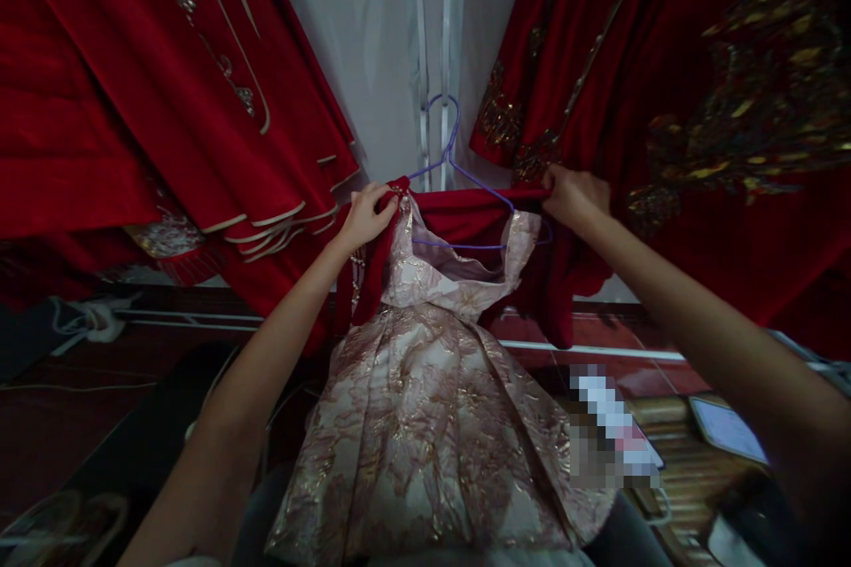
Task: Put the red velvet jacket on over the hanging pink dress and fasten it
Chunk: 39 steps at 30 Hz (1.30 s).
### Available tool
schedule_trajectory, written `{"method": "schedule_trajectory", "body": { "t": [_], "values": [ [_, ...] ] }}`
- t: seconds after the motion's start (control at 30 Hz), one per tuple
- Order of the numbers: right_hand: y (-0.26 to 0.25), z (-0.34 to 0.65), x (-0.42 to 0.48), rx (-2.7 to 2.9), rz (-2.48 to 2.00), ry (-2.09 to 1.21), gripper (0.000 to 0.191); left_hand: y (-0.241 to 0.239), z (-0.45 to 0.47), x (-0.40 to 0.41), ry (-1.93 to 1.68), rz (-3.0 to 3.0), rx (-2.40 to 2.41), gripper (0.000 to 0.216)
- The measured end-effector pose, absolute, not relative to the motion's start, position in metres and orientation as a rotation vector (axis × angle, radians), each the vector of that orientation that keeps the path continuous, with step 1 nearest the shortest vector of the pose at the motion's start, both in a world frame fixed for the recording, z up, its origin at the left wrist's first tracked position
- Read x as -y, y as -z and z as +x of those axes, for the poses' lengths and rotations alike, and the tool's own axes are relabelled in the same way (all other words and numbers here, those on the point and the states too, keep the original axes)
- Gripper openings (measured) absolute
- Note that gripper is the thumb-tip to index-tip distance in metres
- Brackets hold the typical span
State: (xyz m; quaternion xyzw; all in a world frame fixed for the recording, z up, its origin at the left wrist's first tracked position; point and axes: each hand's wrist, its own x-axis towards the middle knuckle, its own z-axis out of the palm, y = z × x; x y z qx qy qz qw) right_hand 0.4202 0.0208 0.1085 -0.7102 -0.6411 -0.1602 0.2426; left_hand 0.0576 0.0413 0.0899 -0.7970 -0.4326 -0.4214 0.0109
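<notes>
A small pink and gold brocade dress point(432, 407) with red velvet shoulders hangs on a purple wire hanger point(452, 168) in front of me. My left hand point(369, 213) is closed on the left red shoulder of the dress. At the hanger's other end, my right hand point(575, 195) grips the right red shoulder. Both arms reach forward, and the skirt spreads down toward my lap.
Red velvet garments with gold embroidery hang at the left point(133, 89) and at the right point(698, 106). A pale curtain point(399, 35) hangs behind the hanger. A dark red floor, white cords point(93, 319) and a tablet-like object point(728, 430) lie below.
</notes>
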Motion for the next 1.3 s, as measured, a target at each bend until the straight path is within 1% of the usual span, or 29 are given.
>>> {"method": "schedule_trajectory", "body": {
  "t": [0.07,0.13,0.23,0.3,0.37,0.43,0.53,0.6,0.7,0.8,0.9,0.97,1.03,1.13,1.2,1.3],
  "values": [
    [-0.11,0.435,-0.012,1.719,-2.014,0.353,0.011,-0.086,0.06,-0.042,1.325,-2.479,1.359,0.02],
    [-0.113,0.439,0.0,1.741,-2.0,0.147,0.014,-0.081,0.062,-0.043,1.338,-2.47,1.375,0.021],
    [-0.114,0.43,0.022,1.744,-1.811,-0.459,0.02,-0.074,0.063,-0.044,1.387,-2.458,1.398,0.021],
    [-0.11,0.419,0.033,1.621,-1.643,-0.835,0.023,-0.071,0.061,-0.044,1.468,-2.462,1.38,0.022],
    [-0.102,0.408,0.035,1.441,-1.498,-1.011,0.025,-0.069,0.058,-0.042,1.614,-2.457,1.33,0.024],
    [-0.09,0.399,0.029,1.265,-1.385,-0.985,0.027,-0.067,0.055,-0.036,1.79,-2.411,1.313,0.029],
    [-0.074,0.377,0.01,1.154,-1.292,-0.721,0.03,-0.06,0.06,-0.019,1.987,-2.271,1.426,0.039],
    [-0.067,0.354,0.0,1.19,-1.254,-0.545,0.03,-0.05,0.072,-0.003,2.031,-2.208,1.474,0.042],
    [-0.059,0.307,-0.001,1.331,-1.199,-0.438,0.026,-0.026,0.098,0.026,1.974,-2.297,1.385,0.036],
    [-0.049,0.267,0.012,1.551,-1.077,-0.519,0.022,-0.001,0.12,0.051,1.798,-2.566,1.309,0.027],
    [-0.038,0.253,0.024,1.584,-0.909,-0.642,0.025,0.007,0.127,0.063,1.815,-2.619,1.34,0.022],
    [-0.033,0.256,0.028,1.588,-0.8,-0.796,0.028,0.002,0.126,0.063,2.001,-2.548,1.346,0.016],
    [-0.031,0.263,0.032,1.566,-0.738,-0.942,0.029,-0.006,0.126,0.06,2.264,-2.471,1.345,0.014],
    [-0.029,0.267,0.035,1.428,-0.745,-1.029,0.028,-0.01,0.132,0.056,2.658,-2.333,1.364,0.023],
    [-0.028,0.266,0.035,1.315,-0.756,-1.029,0.028,-0.006,0.136,0.053,2.793,-2.252,1.393,0.032],
    [-0.025,0.261,0.033,1.198,-0.751,-1.013,0.03,0.003,0.14,0.049,2.826,-2.204,1.521,0.034]
  ]
}}
